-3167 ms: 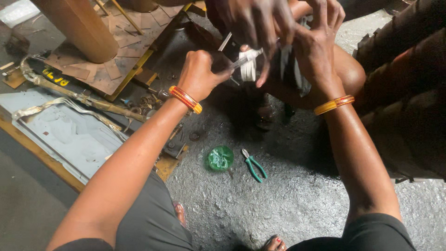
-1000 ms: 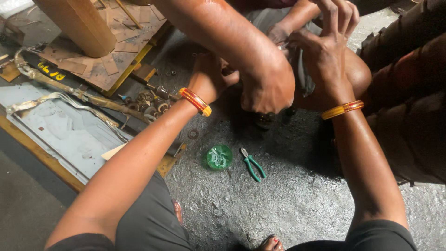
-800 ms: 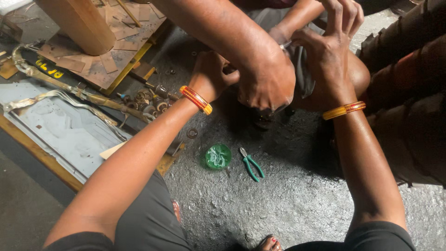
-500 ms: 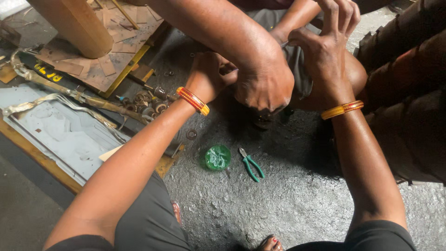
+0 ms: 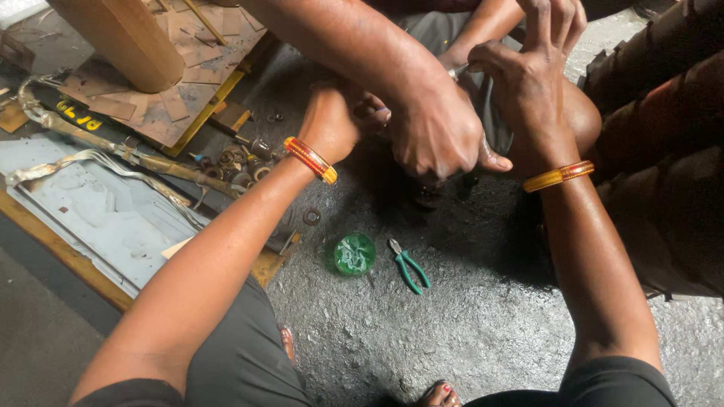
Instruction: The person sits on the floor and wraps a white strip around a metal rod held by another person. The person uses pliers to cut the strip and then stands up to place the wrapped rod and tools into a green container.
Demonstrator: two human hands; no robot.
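- Nearest, at the bottom edge, a toe with a red-painted nail (image 5: 441,392) rests on the rough grey concrete floor (image 5: 467,332), between the person's dark-clothed knees.
- A little farther, in the middle of the floor, lies a round green plastic lid (image 5: 354,254), and just to its right a pair of green-handled pliers (image 5: 408,265), apart from both hands.
- To the near left lies a flat grey metal sheet (image 5: 98,218) with a yellow-edged board under it. A long bent metal strip (image 5: 113,151) runs along its far side.
- Beyond the sheet, left of centre, a scatter of small metal rings and washers (image 5: 241,162) sits on the floor, with one single ring (image 5: 311,216) nearer.
- The person's left hand (image 5: 329,124), with an orange and red bangle (image 5: 309,159) on the wrist, is curled closed. What it holds cannot be told, because another person's hand covers its fingers.
- That other person's hand (image 5: 437,128) reaches in from the far side, fingers bent downward over the spot between the person's two hands.
- The person's right hand (image 5: 528,83), with a yellow and orange bangle (image 5: 558,175) on the wrist, is farther and to the right. Its fingers pinch a small silvery metal piece (image 5: 458,71).
- Far left, a thick wooden post (image 5: 124,38) stands on a board covered in brown cut scraps (image 5: 188,68).
- Far right is a stack of dark, rust-toned ridged pieces (image 5: 664,151).
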